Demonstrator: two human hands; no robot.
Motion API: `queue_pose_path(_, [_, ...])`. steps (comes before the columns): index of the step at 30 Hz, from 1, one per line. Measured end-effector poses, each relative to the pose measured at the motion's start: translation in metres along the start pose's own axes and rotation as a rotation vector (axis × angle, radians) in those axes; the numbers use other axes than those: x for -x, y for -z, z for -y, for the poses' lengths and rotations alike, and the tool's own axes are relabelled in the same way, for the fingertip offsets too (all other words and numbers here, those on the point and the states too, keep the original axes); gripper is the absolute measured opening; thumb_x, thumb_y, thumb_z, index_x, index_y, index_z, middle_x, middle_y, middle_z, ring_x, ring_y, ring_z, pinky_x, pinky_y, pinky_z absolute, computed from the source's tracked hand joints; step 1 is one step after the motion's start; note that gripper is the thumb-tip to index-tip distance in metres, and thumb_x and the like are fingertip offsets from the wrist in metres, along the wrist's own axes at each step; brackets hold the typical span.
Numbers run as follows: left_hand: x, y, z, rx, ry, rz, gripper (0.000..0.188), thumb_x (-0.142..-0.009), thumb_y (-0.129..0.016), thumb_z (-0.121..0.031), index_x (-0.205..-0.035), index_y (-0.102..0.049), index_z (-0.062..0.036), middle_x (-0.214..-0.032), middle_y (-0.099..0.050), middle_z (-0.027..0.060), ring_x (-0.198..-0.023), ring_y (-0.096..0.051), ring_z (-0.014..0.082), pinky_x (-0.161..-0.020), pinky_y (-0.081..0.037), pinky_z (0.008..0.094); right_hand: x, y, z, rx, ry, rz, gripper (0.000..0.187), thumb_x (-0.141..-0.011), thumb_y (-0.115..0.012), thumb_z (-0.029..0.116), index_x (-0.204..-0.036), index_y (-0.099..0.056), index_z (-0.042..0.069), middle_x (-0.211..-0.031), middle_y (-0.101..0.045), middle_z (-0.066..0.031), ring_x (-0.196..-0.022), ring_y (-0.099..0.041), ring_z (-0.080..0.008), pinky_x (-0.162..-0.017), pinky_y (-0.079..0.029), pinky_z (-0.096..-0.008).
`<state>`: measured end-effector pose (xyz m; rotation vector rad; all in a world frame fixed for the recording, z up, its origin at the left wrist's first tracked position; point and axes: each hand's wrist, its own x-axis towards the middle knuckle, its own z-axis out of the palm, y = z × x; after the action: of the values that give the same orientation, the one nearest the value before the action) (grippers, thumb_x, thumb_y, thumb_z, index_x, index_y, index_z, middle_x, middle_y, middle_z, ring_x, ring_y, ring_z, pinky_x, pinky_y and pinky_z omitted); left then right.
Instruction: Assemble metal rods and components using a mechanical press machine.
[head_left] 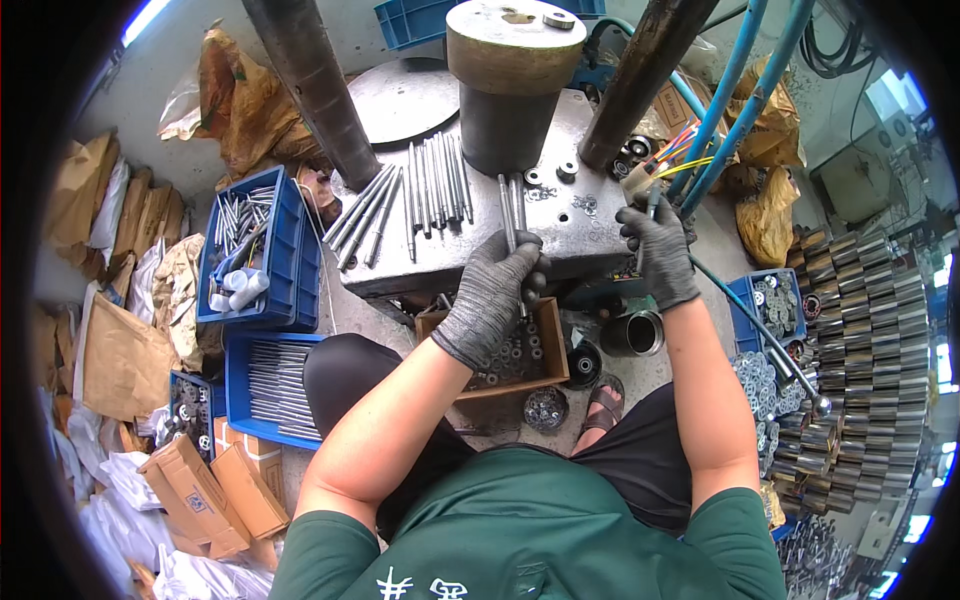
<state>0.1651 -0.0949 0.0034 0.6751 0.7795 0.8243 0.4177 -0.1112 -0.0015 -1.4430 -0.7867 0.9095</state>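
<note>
My left hand (487, 300), in a grey knit glove, is closed around a slim steel shaft (506, 212) over the front edge of the metal press table (590, 235). Another shaft (518, 200) stands close beside it; the fingers hide how it is supported. At the table's right corner, my gloved right hand (664, 258) grips a dark metal rod (654, 200), partly covered by the fingers. Left of my left hand, several steel shafts (432, 185) lie in a row on the table. Small ring-shaped parts (566, 172) sit between the hands, toward the back.
A thick press ram (512, 110) and two steel columns (312, 90) rise over the table. Below its front edge stands a wooden box (500, 385) of small rings. Blue bins (235, 400) of shafts are at left. Blue hoses (735, 110) and stacked metal cylinders (860, 370) are at right.
</note>
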Motion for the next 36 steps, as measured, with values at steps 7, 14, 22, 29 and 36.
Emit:
queue_pose_path(7, [0.001,0.006,-0.007,0.112,0.043,0.029,0.009,-0.097,-0.059,-0.008,-0.105,-0.056,-0.0045,-0.088,-0.063,0.0067,-0.065,-0.056,0.0099,-0.05,-0.044,0.0188,0.049,0.008,0.021,0.237,0.149,0.268,0.063,-0.076,-0.068,0.005,-0.136,-0.051,0.002,-0.114,-0.061,-0.0114,-0.095,-0.061,-0.018,-0.083,-0.052,-0.0293])
queue_pose_path(14, [0.001,0.006,-0.012,0.189,0.126,0.005,0.005,-0.096,-0.059,-0.006,-0.097,-0.054,-0.0046,-0.08,-0.057,0.003,-0.062,-0.054,0.0067,-0.046,-0.041,0.0156,0.084,-0.023,0.054,1.051,0.9,0.244,0.051,-0.065,-0.068,-0.001,-0.115,-0.07,0.01,-0.105,-0.067,-0.0154,-0.092,-0.061,-0.0377,-0.086,-0.05,-0.0475])
queue_pose_path(22, [-0.004,0.013,-0.004,0.222,0.123,0.035,0.006,-0.095,-0.06,-0.005,-0.096,-0.054,-0.0045,-0.078,-0.054,0.0016,-0.06,-0.053,0.007,-0.044,-0.038,0.0166,0.085,-0.026,0.057,1.078,0.942,0.299,0.048,-0.066,-0.069,0.002,-0.113,-0.07,0.012,-0.1,-0.067,-0.0117,-0.091,-0.062,-0.0357,-0.078,-0.051,-0.0472])
queue_pose_path(29, [0.001,0.008,-0.008,0.088,0.041,0.031,0.008,-0.095,-0.061,-0.007,-0.095,-0.053,-0.0061,-0.075,-0.053,0.0014,-0.058,-0.052,0.0067,-0.044,-0.037,0.0185,0.083,-0.022,0.055,1.124,0.95,0.309,0.05,-0.065,-0.072,0.003,-0.114,-0.071,0.013,-0.099,-0.067,-0.0114,-0.09,-0.063,-0.0355,-0.079,-0.051,-0.0463])
queue_pose_path(36, [0.008,0.008,-0.011,-0.443,-0.27,0.055,0.019,-0.1,-0.061,-0.018,-0.111,-0.061,-0.0029,-0.081,-0.061,0.001,-0.063,-0.055,0.0048,-0.052,-0.045,0.0193,0.083,-0.014,0.053,0.952,0.619,0.334,0.043,-0.076,-0.068,0.0,-0.119,-0.069,0.006,-0.098,-0.069,-0.0129,-0.089,-0.067,-0.0322,-0.079,-0.054,-0.0399])
